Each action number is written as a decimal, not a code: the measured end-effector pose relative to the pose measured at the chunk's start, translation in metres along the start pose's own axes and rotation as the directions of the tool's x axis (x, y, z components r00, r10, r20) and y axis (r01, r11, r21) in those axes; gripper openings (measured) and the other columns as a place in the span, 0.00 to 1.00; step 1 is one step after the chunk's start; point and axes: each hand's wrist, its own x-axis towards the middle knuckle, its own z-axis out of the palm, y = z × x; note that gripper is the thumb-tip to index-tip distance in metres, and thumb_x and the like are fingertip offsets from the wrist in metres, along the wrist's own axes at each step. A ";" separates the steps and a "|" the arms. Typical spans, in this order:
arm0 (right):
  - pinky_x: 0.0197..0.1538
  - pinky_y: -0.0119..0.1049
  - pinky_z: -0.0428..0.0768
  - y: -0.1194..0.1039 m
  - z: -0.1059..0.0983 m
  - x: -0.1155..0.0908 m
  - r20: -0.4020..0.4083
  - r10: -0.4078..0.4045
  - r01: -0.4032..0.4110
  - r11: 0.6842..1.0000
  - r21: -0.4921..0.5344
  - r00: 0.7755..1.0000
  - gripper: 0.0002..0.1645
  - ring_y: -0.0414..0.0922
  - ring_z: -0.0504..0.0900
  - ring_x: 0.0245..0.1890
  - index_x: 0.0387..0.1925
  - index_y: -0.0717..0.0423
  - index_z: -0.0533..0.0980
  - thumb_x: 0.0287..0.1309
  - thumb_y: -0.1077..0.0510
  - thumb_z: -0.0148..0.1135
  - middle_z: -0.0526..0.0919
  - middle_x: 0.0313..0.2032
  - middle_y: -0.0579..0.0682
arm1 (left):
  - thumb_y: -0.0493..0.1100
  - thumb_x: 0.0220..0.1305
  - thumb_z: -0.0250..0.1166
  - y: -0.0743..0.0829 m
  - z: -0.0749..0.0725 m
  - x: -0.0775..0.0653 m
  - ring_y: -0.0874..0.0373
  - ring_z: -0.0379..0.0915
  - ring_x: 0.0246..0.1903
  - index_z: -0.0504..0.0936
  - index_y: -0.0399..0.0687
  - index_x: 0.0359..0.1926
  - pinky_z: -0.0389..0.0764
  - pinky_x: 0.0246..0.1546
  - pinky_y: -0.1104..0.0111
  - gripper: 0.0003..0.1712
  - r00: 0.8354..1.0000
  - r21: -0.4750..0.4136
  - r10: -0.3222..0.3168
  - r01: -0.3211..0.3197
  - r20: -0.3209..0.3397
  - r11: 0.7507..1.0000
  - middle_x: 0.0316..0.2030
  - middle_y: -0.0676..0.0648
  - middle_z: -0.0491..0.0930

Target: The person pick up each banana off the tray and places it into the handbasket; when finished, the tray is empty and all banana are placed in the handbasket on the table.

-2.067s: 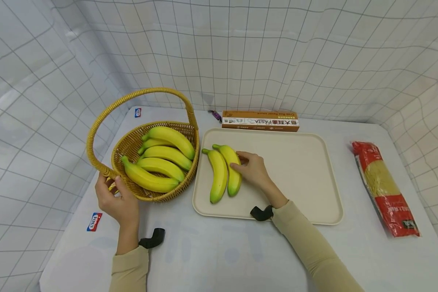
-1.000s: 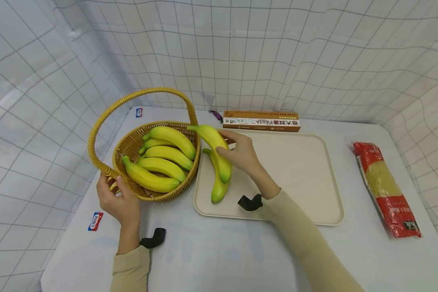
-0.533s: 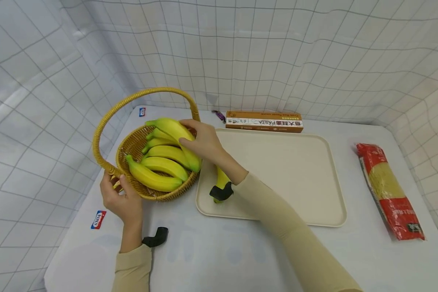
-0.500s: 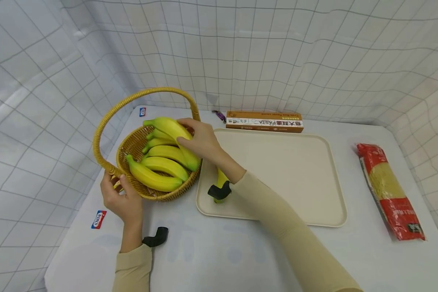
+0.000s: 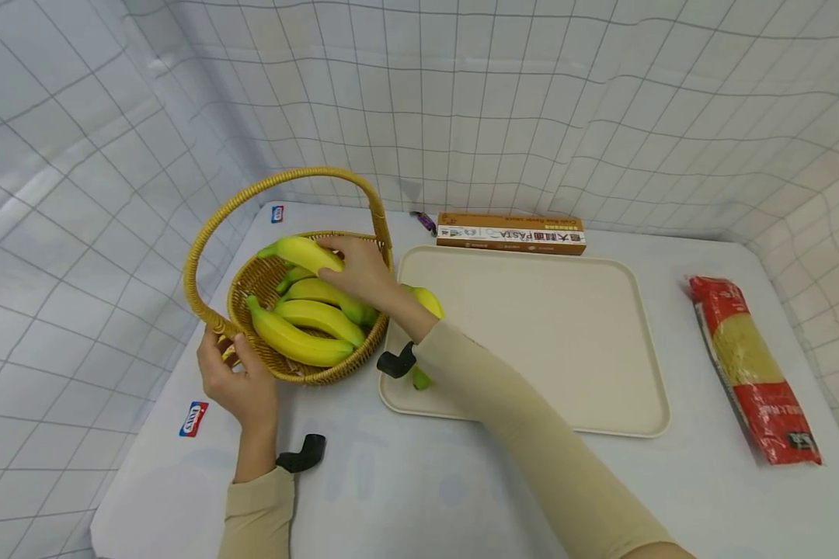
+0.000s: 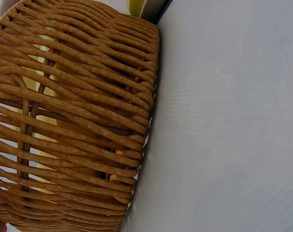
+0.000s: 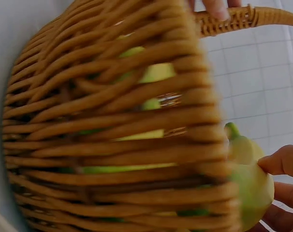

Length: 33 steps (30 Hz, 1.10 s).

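My right hand (image 5: 358, 272) pinches a yellow-green banana (image 5: 301, 252) over the back of the wicker basket (image 5: 328, 376). In the right wrist view its thumb and fingers hold that banana (image 7: 253, 193) beside the basket wall (image 7: 137, 145). Several more bananas (image 5: 301, 341) lie in the basket. My left hand (image 5: 241, 380) grips the foot of the basket's handle at the near left rim. The left wrist view is mostly basket weave (image 6: 74, 111). Another banana (image 5: 428, 301) lies on the beige tray (image 5: 545, 341), partly hidden under my right forearm.
A pasta box (image 5: 510, 234) stands behind the tray, with a small purple wrapped item (image 5: 426, 222) at its left. On the right lies a red bag of pasta (image 5: 755, 369). Small red-and-blue packets (image 5: 193, 419) are on the table at left. White gridded curtains surround the table.
My right hand has lifted one of two bananas off the tray and carried it left, over the basket among the others. My left hand has kept its grip on the handle.
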 end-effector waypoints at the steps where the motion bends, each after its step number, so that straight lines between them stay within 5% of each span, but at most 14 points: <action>1: 0.52 0.29 0.77 0.002 0.003 0.000 0.003 0.003 -0.003 1.000 -0.014 1.000 0.29 0.43 0.79 0.54 0.64 0.53 0.73 0.62 0.55 0.61 0.79 0.60 0.50 | 0.42 0.71 0.56 0.000 0.000 0.000 0.73 0.71 0.46 0.78 0.39 0.58 0.73 0.45 0.80 0.19 1.000 0.001 0.001 -0.001 0.001 1.000 0.50 0.36 0.79; 9: 0.63 0.35 0.73 0.017 0.018 -0.004 0.012 -0.020 0.021 0.996 -0.091 1.000 0.28 0.46 0.76 0.61 0.64 0.54 0.73 0.63 0.55 0.61 0.79 0.60 0.51 | 0.42 0.71 0.56 0.000 0.001 -0.001 0.73 0.71 0.46 0.78 0.39 0.58 0.73 0.44 0.80 0.19 1.000 0.011 0.000 0.000 0.006 1.000 0.49 0.35 0.79; 33: 0.62 0.33 0.73 0.023 0.026 -0.010 -0.035 -0.062 0.056 0.986 -0.156 0.997 0.23 0.44 0.78 0.58 0.58 0.54 0.79 0.63 0.52 0.63 0.82 0.56 0.50 | 0.42 0.71 0.56 0.002 0.000 0.000 0.73 0.71 0.46 0.77 0.38 0.58 0.73 0.45 0.81 0.19 1.000 0.011 -0.002 0.002 0.004 1.000 0.50 0.38 0.80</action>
